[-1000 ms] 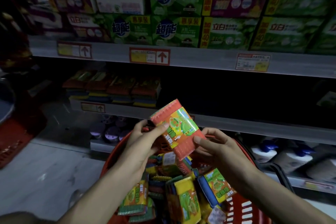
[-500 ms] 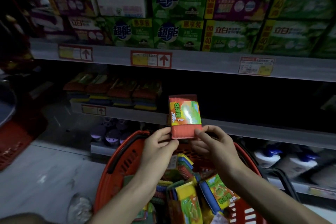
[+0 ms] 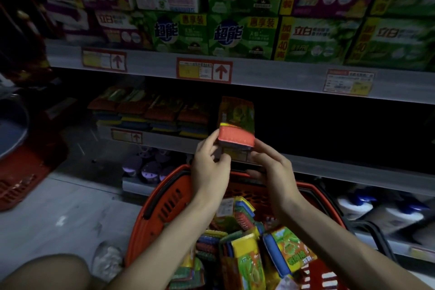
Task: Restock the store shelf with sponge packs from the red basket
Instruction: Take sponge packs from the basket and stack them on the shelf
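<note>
upper shelf [image 3: 270,77]: green boxes [image 3: 240,33] | middle shelf [image 3: 169,142]: stacked sponge packs [image 3: 150,115], left

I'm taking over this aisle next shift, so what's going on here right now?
A person is restocking sponges. The left hand and right hand grip one sponge pack by its two sides, raised above the red basket at the front of the middle shelf. The pack is just right of the stacked packs already there, and it does not look set down yet. Many more packs lie in the basket.
</note>
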A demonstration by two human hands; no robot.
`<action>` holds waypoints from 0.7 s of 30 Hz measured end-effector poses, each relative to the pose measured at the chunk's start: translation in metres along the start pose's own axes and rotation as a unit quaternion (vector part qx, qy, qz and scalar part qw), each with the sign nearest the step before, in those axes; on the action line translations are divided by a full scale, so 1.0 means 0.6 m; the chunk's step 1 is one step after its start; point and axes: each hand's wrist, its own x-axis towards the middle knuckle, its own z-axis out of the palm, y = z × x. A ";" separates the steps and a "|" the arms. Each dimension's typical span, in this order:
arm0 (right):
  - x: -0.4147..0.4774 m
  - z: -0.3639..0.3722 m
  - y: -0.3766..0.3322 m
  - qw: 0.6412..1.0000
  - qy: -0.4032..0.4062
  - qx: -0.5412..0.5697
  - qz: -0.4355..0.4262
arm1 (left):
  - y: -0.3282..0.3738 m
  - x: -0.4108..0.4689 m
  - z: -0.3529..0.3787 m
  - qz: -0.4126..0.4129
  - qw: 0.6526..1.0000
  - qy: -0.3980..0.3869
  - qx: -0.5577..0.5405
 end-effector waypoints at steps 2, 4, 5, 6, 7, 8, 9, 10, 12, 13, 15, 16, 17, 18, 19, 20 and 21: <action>0.009 0.003 0.002 1.000 -0.010 0.004 0.006 | 0.002 0.012 0.006 0.005 1.000 0.005 -0.009; 0.021 0.005 0.005 0.999 -0.023 0.016 0.022 | 0.003 0.025 0.010 -0.003 1.000 0.011 -0.020; 0.028 0.007 0.005 0.999 -0.028 0.024 0.032 | 0.003 0.031 0.011 -0.013 0.999 0.013 -0.029; 0.034 0.009 0.005 0.998 -0.033 0.032 0.042 | 0.002 0.037 0.011 -0.022 0.999 0.015 -0.035; 0.039 0.011 0.006 0.997 -0.037 0.039 0.050 | 0.003 0.042 0.012 -0.030 0.999 0.016 -0.039; 0.042 0.013 0.006 0.996 -0.039 0.047 0.057 | 0.003 0.046 0.013 -0.037 0.998 0.016 -0.042; 0.044 0.016 0.008 0.996 -0.043 0.052 0.063 | 0.003 0.049 0.013 -0.044 0.998 0.014 -0.045; 0.046 0.018 0.010 0.995 -0.050 0.052 0.066 | 0.003 0.052 0.014 -0.051 0.997 0.012 -0.049; 0.048 0.022 0.014 0.995 -0.066 0.046 0.066 | 0.001 0.056 0.016 -0.062 0.996 0.004 -0.059; 0.049 0.023 0.015 0.995 -0.067 0.042 0.066 | 0.000 0.056 0.018 -0.069 0.996 -0.001 -0.064; 0.051 0.022 0.016 0.996 -0.058 0.031 0.061 | -0.003 0.058 0.021 -0.082 0.994 -0.004 -0.070; 0.051 0.021 0.015 0.996 -0.056 0.028 0.058 | -0.004 0.058 0.022 -0.088 0.993 0.000 -0.074; 0.049 0.021 0.013 0.997 -0.056 0.025 0.057 | -0.005 0.058 0.023 -0.093 0.993 0.005 -0.077; 0.047 0.021 0.012 0.996 -0.059 0.022 0.057 | -0.006 0.058 0.023 -0.098 0.992 0.011 -0.078; 0.047 0.022 0.012 0.996 -0.062 0.014 0.058 | -0.006 0.058 0.023 -0.102 0.991 0.016 -0.079; 0.046 0.024 0.012 0.996 -0.062 0.004 0.060 | -0.006 0.059 0.022 -0.105 0.991 0.022 -0.080; 0.046 0.025 0.011 0.996 -0.064 -0.009 0.063 | -0.004 0.060 0.021 -0.107 0.991 0.028 -0.078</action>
